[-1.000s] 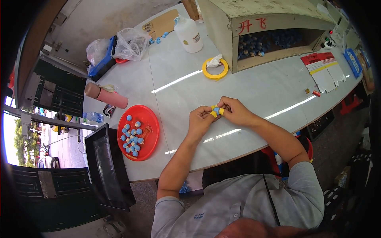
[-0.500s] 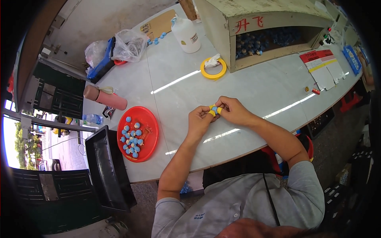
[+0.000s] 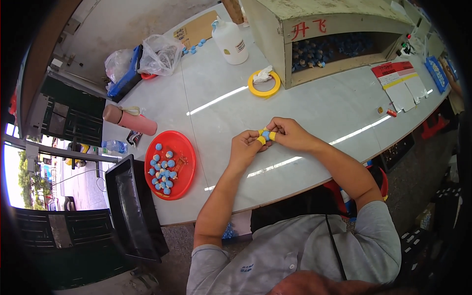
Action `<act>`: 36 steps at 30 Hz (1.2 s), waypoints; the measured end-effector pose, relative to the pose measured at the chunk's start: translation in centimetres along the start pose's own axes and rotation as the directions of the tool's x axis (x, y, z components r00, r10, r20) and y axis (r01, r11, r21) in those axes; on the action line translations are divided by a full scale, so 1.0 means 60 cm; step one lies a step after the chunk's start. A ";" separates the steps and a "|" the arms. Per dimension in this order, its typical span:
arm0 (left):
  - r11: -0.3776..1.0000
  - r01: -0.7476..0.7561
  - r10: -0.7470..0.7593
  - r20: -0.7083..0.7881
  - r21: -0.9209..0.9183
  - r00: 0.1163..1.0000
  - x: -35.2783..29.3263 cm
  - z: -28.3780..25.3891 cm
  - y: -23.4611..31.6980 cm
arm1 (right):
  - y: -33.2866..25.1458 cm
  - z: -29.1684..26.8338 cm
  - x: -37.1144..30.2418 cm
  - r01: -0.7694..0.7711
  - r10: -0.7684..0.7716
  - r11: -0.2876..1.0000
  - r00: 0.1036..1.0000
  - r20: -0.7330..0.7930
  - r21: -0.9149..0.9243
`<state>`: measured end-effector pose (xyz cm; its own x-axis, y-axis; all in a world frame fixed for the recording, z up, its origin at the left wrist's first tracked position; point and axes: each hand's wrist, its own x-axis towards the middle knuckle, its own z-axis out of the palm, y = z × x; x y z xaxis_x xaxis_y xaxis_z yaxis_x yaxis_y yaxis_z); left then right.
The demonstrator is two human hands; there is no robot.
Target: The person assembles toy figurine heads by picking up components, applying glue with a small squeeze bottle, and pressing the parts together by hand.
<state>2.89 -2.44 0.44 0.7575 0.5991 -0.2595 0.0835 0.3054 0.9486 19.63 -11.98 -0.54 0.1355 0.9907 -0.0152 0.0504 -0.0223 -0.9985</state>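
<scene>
Over the table, my left hand (image 3: 246, 146) and my right hand (image 3: 290, 133) meet, with yellow tape wrapped on some fingertips. Between those fingertips is a small round blue piece (image 3: 266, 135), pinched from both sides. Its finer details are too small to make out. To the left of my forearm lies a round red tray (image 3: 185, 169). It holds several similar blue balls with pale parts (image 3: 163, 173), bunched on its left side.
A black bin (image 3: 127, 196) stands at the table's left edge, near a pink bottle (image 3: 132, 122). Farther back are a yellow tape roll (image 3: 252, 88), a white jug (image 3: 230, 44) and clear plastic bags (image 3: 160, 54). A beige box (image 3: 275, 54) with blue pieces inside stands at the back right.
Both hands stay almost in place, with a slight shift to the left. More of the blue piece's face now shows between the fingertips.
</scene>
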 end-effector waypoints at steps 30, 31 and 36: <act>0.995 0.074 -0.072 0.030 -0.064 0.997 0.002 -0.005 0.006 | -0.010 0.003 -0.002 -0.084 0.085 0.994 0.996 -0.016 0.063; 0.995 0.074 -0.072 0.029 -0.065 0.997 0.003 -0.005 0.006 | -0.012 0.004 -0.002 -0.091 0.094 0.993 0.995 -0.027 0.071; 0.991 0.071 -0.069 0.022 -0.111 0.997 0.005 -0.005 0.006 | -0.010 0.005 0.002 -0.072 0.073 0.997 0.997 -0.032 0.040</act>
<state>2.94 -1.89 0.65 0.7639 0.5603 -0.3201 0.0647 0.4270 0.9019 19.30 -11.83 0.06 0.1699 0.9817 -0.0865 0.0011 -0.0880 -0.9961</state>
